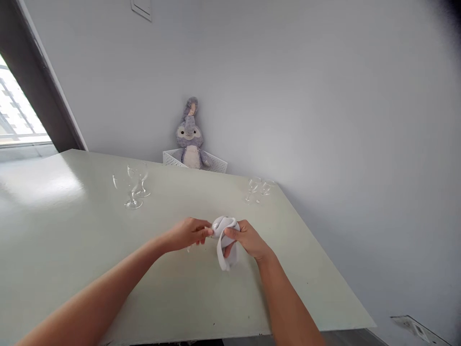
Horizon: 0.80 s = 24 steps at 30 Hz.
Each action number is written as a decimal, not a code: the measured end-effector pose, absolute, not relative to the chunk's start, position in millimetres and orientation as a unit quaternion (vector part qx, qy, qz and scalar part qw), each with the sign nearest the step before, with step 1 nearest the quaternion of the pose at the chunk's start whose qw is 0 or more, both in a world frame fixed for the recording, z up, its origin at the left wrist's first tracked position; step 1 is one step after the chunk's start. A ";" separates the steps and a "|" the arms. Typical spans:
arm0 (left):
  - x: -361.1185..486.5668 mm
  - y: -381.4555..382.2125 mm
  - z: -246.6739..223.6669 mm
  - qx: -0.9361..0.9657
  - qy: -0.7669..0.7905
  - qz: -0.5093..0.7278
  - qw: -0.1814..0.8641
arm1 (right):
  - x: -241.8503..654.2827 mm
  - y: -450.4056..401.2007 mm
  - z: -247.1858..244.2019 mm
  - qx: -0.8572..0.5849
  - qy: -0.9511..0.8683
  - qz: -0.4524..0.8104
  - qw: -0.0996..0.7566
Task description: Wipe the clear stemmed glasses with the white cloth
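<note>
A white cloth (226,259) is bunched and folded in my right hand (248,238), with one loop hanging down toward the table. My right thumb presses on its front while the fingers go behind and inside the folds. My left hand (194,233) is closed at the cloth's left side, thumb and fingers pinched together. Between them is a clear stemmed glass, mostly hidden by the fingers and the cloth; only a faint bit of its foot (188,248) shows below the left hand. Both hands are above the pale table (187,298).
Two larger stemmed glasses (133,203) stand at the left of the table. Two smaller stemmed glasses (264,188) stand near the far right edge. A grey plush toy (189,134) sits in a white perforated basket (218,165) at the back, against the wall (306,96).
</note>
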State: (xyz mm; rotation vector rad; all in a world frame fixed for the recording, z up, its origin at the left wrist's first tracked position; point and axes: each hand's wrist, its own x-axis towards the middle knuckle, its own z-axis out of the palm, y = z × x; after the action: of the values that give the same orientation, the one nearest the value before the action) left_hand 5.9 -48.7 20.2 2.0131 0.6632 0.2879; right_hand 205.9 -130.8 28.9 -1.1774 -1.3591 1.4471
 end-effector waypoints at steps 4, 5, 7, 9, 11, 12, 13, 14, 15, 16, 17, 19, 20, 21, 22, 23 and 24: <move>13.9 -51.8 8.3 0.882 0.296 0.283 0.232 | 205.7 -119.8 18.9 -0.460 -0.459 0.576 0.495; 15.1 -51.8 5.4 0.887 0.288 0.296 0.207 | 205.9 -118.0 17.0 -0.457 -0.448 0.581 0.502; 16.5 -51.3 1.4 0.884 0.292 0.304 0.200 | 207.4 -116.6 14.7 -0.453 -0.449 0.592 0.493; 16.7 -50.8 0.2 0.863 0.327 0.297 0.246 | 210.6 -118.4 15.6 -0.454 -0.483 0.593 0.457; 16.8 -50.9 0.6 0.821 0.354 0.254 0.369 | 215.9 -122.5 19.6 -0.459 -0.531 0.583 0.410; 17.0 -51.1 0.6 0.790 0.349 0.217 0.454 | 219.0 -124.9 22.4 -0.460 -0.553 0.576 0.387; 17.4 -51.4 -0.1 0.751 0.330 0.176 0.543 | 222.1 -127.1 25.2 -0.459 -0.573 0.570 0.369; 17.9 -51.7 -1.6 0.706 0.302 0.136 0.626 | 225.0 -128.9 27.9 -0.454 -0.590 0.564 0.357; 18.6 -51.9 -3.9 0.660 0.271 0.101 0.693 | 227.5 -130.2 30.0 -0.447 -0.605 0.559 0.348; 19.3 -51.9 -6.7 0.619 0.246 0.075 0.743 | 229.5 -130.9 31.5 -0.439 -0.619 0.554 0.342; 19.9 -51.8 -9.7 0.584 0.230 0.056 0.776 | 231.0 -131.0 32.1 -0.431 -0.631 0.551 0.336; 20.6 -51.2 -14.6 0.544 0.217 0.034 0.810 | 232.7 -129.5 30.9 -0.422 -0.640 0.547 0.335; 20.6 -50.8 -15.7 0.537 0.217 0.028 0.815 | 233.2 -128.2 29.2 -0.422 -0.639 0.546 0.339; 20.5 -50.4 -15.7 0.536 0.218 0.028 0.815 | 233.5 -126.7 26.9 -0.426 -0.633 0.547 0.345; 20.4 -50.0 -14.9 0.541 0.221 0.034 0.811 | 233.7 -125.1 24.3 -0.433 -0.624 0.547 0.353; 20.3 -49.6 -13.4 0.552 0.225 0.042 0.802 | 234.0 -123.5 21.4 -0.441 -0.614 0.547 0.360; 20.4 -49.1 -11.8 0.571 0.230 0.051 0.786 | 234.3 -121.9 18.5 -0.448 -0.604 0.551 0.363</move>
State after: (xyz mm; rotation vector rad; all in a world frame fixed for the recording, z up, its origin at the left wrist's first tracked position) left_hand 20.4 -49.1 -11.8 1.2321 0.4954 0.1105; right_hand 234.3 -121.9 18.5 -1.1530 -1.5534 1.4171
